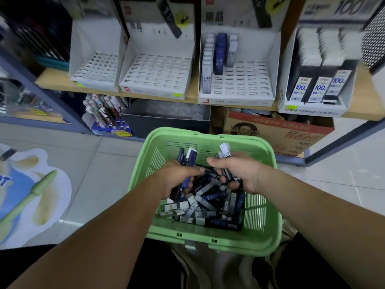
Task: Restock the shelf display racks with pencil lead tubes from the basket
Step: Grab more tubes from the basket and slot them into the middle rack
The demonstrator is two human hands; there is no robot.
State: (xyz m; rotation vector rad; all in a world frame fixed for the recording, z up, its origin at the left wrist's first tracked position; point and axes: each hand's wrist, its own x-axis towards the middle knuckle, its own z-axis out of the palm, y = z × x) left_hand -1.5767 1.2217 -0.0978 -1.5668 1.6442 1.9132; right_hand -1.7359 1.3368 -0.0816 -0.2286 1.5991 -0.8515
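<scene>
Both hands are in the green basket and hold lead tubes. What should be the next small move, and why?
Probably lift the right hand with its lead tubes out of the green basket toward the partly filled rack. Both it and the left hand already grip tubes, and that rack shows many open slots beside its standing tubes.

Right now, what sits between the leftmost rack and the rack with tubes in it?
One more white rack, its slots all empty, as the head view shows.
</scene>
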